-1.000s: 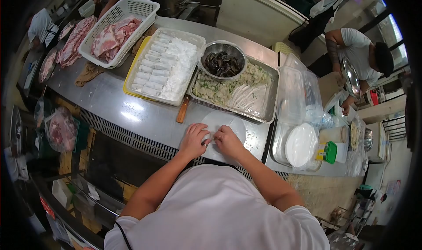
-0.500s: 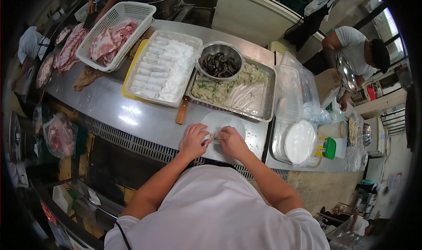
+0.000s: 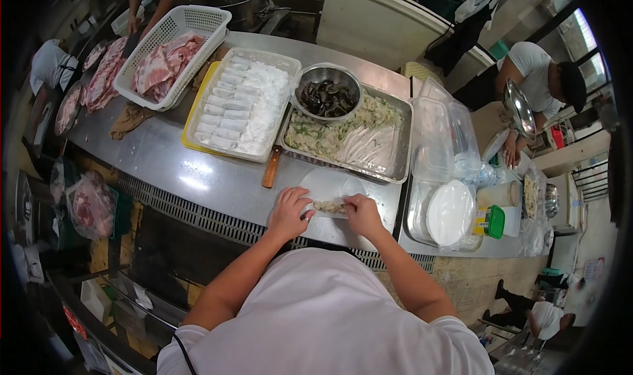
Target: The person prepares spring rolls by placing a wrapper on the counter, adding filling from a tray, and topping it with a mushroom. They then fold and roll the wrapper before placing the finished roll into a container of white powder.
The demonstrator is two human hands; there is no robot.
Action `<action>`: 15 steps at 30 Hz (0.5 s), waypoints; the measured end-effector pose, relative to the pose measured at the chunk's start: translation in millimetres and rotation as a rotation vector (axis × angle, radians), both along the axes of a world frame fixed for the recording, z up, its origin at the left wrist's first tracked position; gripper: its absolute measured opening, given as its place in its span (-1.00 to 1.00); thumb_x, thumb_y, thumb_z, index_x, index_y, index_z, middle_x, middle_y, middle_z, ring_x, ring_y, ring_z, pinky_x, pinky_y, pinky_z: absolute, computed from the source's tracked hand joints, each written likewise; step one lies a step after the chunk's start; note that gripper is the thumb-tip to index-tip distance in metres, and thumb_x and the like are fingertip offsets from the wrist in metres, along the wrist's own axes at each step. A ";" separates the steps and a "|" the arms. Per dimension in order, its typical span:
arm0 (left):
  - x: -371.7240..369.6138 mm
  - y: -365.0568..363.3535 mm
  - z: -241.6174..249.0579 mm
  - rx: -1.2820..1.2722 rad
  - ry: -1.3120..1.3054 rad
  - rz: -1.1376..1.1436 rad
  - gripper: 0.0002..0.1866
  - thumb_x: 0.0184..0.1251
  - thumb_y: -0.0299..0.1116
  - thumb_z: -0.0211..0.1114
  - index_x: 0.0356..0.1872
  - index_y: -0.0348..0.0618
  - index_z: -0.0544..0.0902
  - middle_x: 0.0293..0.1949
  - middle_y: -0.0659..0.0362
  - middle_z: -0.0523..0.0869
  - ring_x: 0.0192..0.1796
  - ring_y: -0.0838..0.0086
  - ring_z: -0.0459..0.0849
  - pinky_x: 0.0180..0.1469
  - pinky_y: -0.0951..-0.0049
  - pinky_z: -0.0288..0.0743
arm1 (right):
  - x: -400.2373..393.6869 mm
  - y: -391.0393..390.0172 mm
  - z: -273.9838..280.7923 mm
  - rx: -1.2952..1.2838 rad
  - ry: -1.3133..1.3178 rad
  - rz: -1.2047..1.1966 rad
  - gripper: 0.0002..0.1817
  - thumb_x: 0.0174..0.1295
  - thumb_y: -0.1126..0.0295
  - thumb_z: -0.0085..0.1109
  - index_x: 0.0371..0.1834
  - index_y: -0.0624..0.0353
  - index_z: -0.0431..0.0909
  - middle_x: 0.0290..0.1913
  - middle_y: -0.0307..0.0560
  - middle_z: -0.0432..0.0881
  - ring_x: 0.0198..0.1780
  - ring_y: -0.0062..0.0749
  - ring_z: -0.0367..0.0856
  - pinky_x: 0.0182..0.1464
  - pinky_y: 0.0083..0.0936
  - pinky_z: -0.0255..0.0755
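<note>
A round translucent wrapper (image 3: 328,182) lies on the steel table just in front of me, with a short line of pale, lumpy filling (image 3: 330,207) across its near part. At the left end of the filling, my left hand (image 3: 290,213) has its fingers bent and closed on the wrapper's edge. My right hand (image 3: 362,215) pinches at the right end, fingertips against wrapper and filling. Beyond them, a steel tray (image 3: 407,157) holds green-flecked filling, and a steel colander (image 3: 300,98) of dark pieces rests on it. Finished white rolls (image 3: 227,111) lie in rows in a white tray (image 3: 271,147) dusted with white powder.
A wooden-handled tool (image 3: 271,169) juts from beside the white tray. Raw meat fills a white basket (image 3: 221,20) at far left. Plastic containers (image 3: 432,141), white plates (image 3: 450,213) and a green-lidded tub (image 3: 493,221) stand at right. A co-worker (image 3: 534,71) holds a metal bowl there.
My right hand has moved right, away from my left hand, exposing the line of filling between them. My left hand stays nearly in place.
</note>
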State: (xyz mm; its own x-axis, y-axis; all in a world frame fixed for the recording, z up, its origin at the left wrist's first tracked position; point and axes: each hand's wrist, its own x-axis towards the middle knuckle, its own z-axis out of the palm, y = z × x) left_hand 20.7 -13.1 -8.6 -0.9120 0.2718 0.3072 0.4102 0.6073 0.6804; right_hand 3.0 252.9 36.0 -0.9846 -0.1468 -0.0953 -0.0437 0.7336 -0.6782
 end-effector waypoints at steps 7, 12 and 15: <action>-0.6 1.3 -0.4 0.018 0.009 -0.003 -0.66 0.21 -0.39 0.63 0.00 -0.17 0.79 0.30 0.01 0.71 0.43 -0.03 0.60 0.59 -0.14 0.38 | 6.9 4.4 16.9 0.175 -0.079 0.090 -0.79 0.34 0.42 0.33 -0.11 0.32 0.85 -0.17 0.28 0.82 -0.11 0.28 0.81 0.07 0.00 0.73; -0.8 1.8 0.8 0.016 0.027 0.003 -0.66 0.19 -0.40 0.63 -0.01 -0.18 0.79 0.28 0.00 0.72 0.41 -0.04 0.61 0.57 -0.11 0.39 | 7.1 -11.2 -1.9 0.220 -0.005 0.122 -0.79 0.34 0.36 0.40 -0.16 0.30 0.84 -0.20 0.28 0.79 -0.11 0.27 0.81 0.05 0.05 0.71; -1.3 1.1 4.9 0.014 0.022 0.000 -0.67 0.19 -0.40 0.63 -0.02 -0.18 0.79 0.27 0.01 0.72 0.41 -0.04 0.62 0.56 -0.10 0.40 | 2.5 -9.8 3.9 0.211 -0.024 0.130 -0.82 0.35 0.37 0.41 -0.19 0.27 0.86 -0.19 0.26 0.79 -0.09 0.26 0.80 0.07 0.05 0.70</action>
